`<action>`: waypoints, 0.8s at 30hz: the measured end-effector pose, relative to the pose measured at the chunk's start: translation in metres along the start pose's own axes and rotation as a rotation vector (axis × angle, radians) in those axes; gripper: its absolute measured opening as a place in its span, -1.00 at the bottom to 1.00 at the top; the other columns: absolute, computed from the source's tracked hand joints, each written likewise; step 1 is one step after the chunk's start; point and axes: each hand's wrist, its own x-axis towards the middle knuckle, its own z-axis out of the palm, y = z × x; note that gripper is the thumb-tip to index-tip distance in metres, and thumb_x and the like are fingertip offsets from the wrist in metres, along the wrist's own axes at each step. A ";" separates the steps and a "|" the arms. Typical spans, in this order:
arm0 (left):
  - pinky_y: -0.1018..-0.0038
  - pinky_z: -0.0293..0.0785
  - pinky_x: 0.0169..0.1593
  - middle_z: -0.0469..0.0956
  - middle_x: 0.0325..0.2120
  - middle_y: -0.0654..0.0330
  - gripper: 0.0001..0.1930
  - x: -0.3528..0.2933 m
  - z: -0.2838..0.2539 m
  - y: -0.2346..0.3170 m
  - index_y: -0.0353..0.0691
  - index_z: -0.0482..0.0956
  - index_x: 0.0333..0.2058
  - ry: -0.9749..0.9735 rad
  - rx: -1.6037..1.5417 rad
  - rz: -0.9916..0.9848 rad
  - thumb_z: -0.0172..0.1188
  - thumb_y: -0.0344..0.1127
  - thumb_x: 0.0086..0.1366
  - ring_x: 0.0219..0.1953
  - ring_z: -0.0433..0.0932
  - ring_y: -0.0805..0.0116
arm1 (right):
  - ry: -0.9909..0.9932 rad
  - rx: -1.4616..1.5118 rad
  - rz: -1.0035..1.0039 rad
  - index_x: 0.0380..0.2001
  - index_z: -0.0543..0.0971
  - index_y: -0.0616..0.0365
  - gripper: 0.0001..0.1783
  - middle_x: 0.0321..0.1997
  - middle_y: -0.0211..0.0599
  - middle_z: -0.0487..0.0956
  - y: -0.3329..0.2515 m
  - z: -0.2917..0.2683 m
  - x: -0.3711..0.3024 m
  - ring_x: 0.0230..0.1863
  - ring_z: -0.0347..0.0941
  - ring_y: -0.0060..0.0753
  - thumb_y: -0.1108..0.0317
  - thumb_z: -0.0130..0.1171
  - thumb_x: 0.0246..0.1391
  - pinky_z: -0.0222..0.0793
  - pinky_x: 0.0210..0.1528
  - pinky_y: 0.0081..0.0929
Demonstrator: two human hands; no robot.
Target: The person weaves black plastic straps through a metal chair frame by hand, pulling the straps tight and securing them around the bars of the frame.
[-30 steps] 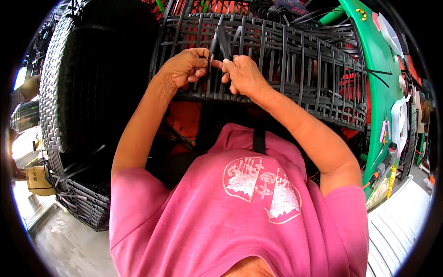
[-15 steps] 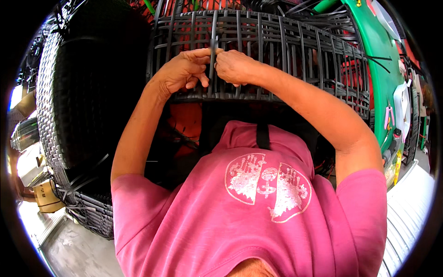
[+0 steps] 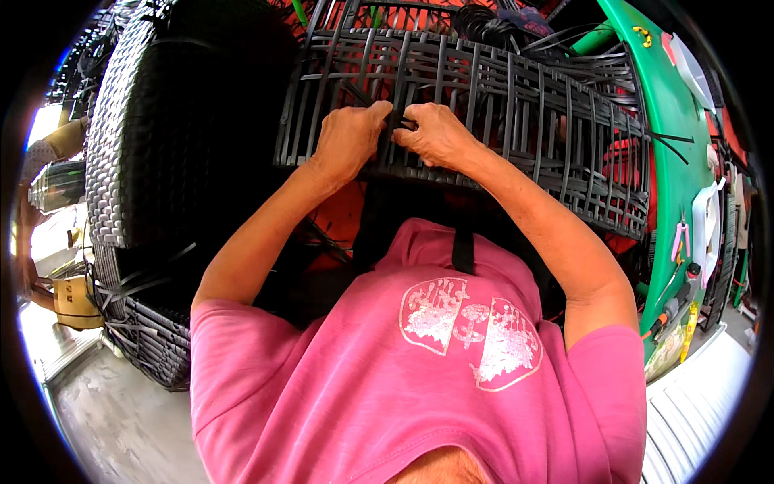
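Observation:
A half-woven panel of black flat plastic strips spans the view in front of me, its uprights crossed by rows of strips. My left hand lies against its front with the fingers curled in, closed on a thin black strip that pokes out past the fingertips. Just to the right, my right hand pinches a dark strip between thumb and bent fingers. One upright strip runs in the narrow gap between the two hands. Where the held strip passes behind the fingers is hidden.
A large, tightly woven dark piece stands at my left. On the right is a green board with pink-handled snippers and a yellow tool. A coil of black strips lies beyond the panel.
My left hand has gone from spread, loose fingers to a closed grip, a little lower and to the right. My right hand has shifted slightly right and down. The whole view has swung a little.

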 end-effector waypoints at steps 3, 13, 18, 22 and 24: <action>0.29 0.42 -0.55 0.47 -0.69 0.14 -0.76 -0.010 0.005 -0.002 -0.19 0.40 -0.33 0.132 0.103 0.159 0.20 -0.44 -0.03 -0.60 0.53 0.13 | -0.041 0.024 -0.032 -0.51 0.42 0.38 -0.70 -0.76 -0.19 0.42 0.003 -0.002 -0.001 -0.76 0.42 -0.39 0.30 0.19 -0.11 0.33 -0.66 -0.42; 0.50 0.39 -0.59 0.48 -0.69 0.24 -0.76 -0.036 -0.011 -0.010 -0.24 0.55 -0.27 0.254 0.245 0.330 0.20 -0.55 0.02 -0.65 0.52 0.40 | -0.160 0.475 0.058 0.05 0.34 0.33 -0.51 -0.47 -0.33 0.55 0.007 -0.024 -0.009 -0.65 0.45 -0.63 0.40 0.14 0.03 0.38 -0.66 -0.65; 0.57 0.47 -0.50 0.61 -0.48 0.15 -0.75 -0.048 -0.035 -0.024 -0.25 0.58 -0.30 0.547 0.280 0.309 0.24 -0.58 -0.03 -0.50 0.59 0.38 | 0.027 -0.163 -0.068 -0.13 0.50 0.28 -0.71 -0.33 -0.17 0.58 -0.007 -0.020 -0.018 -0.54 0.55 -0.42 0.38 0.07 0.09 0.48 -0.50 -0.51; 0.56 0.51 -0.45 0.62 -0.43 0.13 -0.72 -0.068 -0.039 -0.026 -0.26 0.60 -0.25 0.559 0.287 0.239 0.24 -0.59 -0.01 -0.48 0.60 0.35 | 0.358 -0.438 -0.740 -0.22 0.52 0.25 -0.75 -0.32 -0.11 0.57 -0.026 0.013 -0.019 -0.39 0.55 -0.17 0.32 0.08 0.08 0.48 -0.38 -0.36; 0.56 0.52 -0.43 0.62 -0.42 0.12 -0.73 -0.065 -0.039 -0.023 -0.26 0.60 -0.26 0.592 0.262 0.252 0.23 -0.59 0.00 -0.46 0.60 0.33 | 0.375 -0.122 -0.756 -0.36 0.54 0.24 -0.76 -0.46 -0.07 0.57 -0.046 0.033 -0.015 -0.37 0.53 -0.02 0.27 0.09 0.06 0.45 -0.37 -0.19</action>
